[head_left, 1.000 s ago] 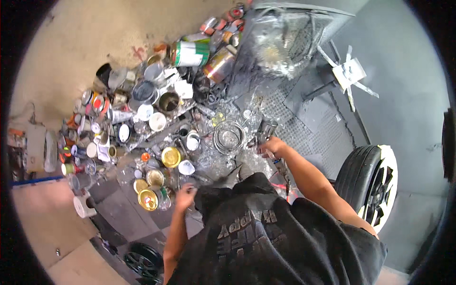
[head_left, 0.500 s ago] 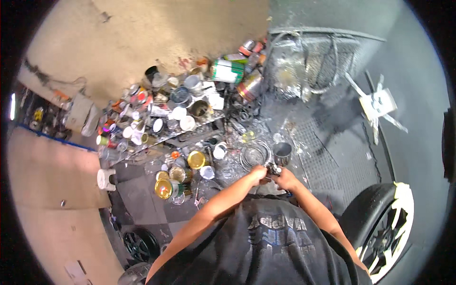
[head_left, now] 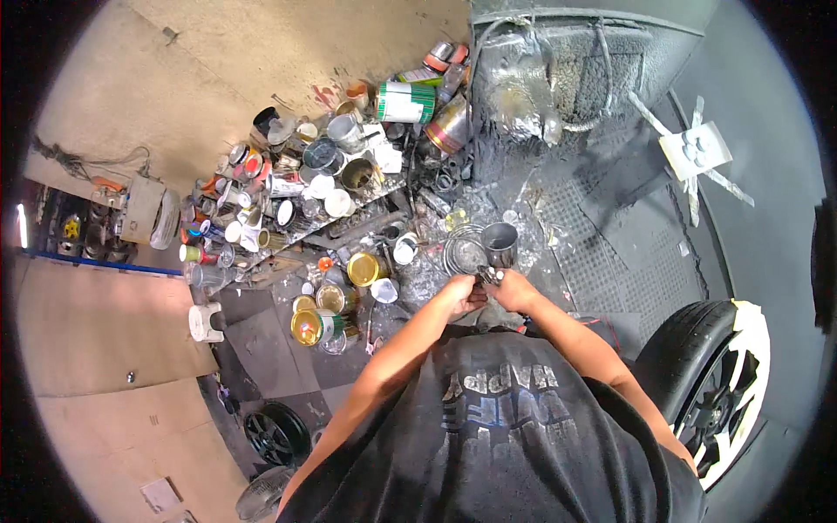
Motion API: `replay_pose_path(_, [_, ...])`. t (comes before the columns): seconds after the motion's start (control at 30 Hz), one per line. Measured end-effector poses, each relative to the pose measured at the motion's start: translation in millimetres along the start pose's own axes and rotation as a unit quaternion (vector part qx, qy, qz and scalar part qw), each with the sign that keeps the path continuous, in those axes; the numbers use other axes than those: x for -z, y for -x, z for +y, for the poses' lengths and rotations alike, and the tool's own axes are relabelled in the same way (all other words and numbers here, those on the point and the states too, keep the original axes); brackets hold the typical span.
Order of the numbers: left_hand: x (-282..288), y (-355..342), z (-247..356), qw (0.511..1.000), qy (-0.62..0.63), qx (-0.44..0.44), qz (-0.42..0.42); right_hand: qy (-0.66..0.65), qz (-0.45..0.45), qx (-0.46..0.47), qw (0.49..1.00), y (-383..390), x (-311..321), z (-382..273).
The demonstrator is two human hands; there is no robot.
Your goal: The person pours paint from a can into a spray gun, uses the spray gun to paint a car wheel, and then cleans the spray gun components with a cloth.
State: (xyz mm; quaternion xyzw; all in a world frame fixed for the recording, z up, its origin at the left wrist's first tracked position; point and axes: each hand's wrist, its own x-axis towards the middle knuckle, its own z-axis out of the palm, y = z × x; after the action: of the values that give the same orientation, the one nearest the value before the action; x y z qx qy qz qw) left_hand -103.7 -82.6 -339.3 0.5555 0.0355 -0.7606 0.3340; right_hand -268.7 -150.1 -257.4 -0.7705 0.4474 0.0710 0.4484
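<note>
Here, I see the right hand clamped on a metal tool, in the middle, near the person's shirt. The left hand is just beside it, fingers bent; whether it grips also, I cannot tell. A dark cup stands just on the far side of the tool. Cans are at left, a tyre at near right.

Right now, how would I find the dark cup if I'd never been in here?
Start at the big black tyre on the right, then look left to the person's right hand. Just beyond it is the dark grey cup. Unlike the flat, ringed grey coil at its left, it is deep, with a wide open round mouth.
</note>
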Motion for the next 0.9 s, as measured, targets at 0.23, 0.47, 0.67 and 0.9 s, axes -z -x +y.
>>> replay_pose_path(0.23, [1.3,17.3,1.4,0.999,-0.026,-0.01,0.018,-0.006,-0.01,0.035,0.999,3.9,-0.7,-7.5])
replay_pose_path(0.47, [3.0,15.0,-7.8,0.999,-0.034,-0.015,0.034,-0.013,-0.014,0.044,0.999,3.5,-12.0,0.7])
replay_pose_path(0.67, [-10.1,26.3,-7.4,0.999,-0.033,-0.016,0.025,0.013,-0.003,0.036,0.999,11.1,-8.8,3.8])
replay_pose_path(0.9, [-10.2,14.6,-15.4,0.999,-0.028,-0.009,0.033,0.014,0.009,0.043,0.999,10.4,-16.3,14.6])
